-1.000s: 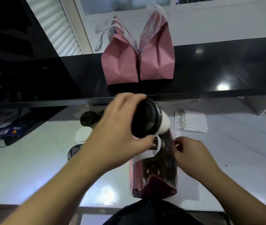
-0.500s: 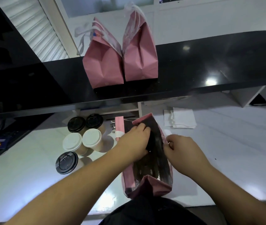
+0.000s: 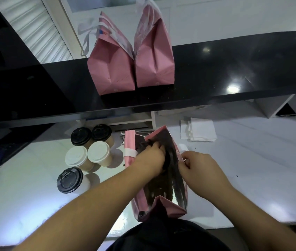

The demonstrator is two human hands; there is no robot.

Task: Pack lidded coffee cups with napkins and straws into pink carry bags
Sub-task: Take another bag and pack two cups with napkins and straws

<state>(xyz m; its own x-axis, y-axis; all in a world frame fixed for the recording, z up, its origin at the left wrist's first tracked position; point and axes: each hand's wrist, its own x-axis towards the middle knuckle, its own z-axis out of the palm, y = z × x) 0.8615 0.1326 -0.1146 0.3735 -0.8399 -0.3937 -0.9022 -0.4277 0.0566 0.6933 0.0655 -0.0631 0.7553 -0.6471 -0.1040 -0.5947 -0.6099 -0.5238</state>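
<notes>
Two packed pink carry bags (image 3: 131,64) stood on the black counter (image 3: 234,69). Below, an open pink bag (image 3: 179,201) sat on the white worktop (image 3: 252,169); the right hand (image 3: 200,169) pinched its rim while the left hand (image 3: 150,158) reached inside, gripping a black-lidded cup (image 3: 167,160). Five lidded cups (image 3: 87,153) waited nearby.

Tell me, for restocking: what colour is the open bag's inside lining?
Shiny dark silver lining, pink outside; head view.

Left hand (image 3: 150,158) fingers vanish inside the pink bag (image 3: 179,200).
</notes>
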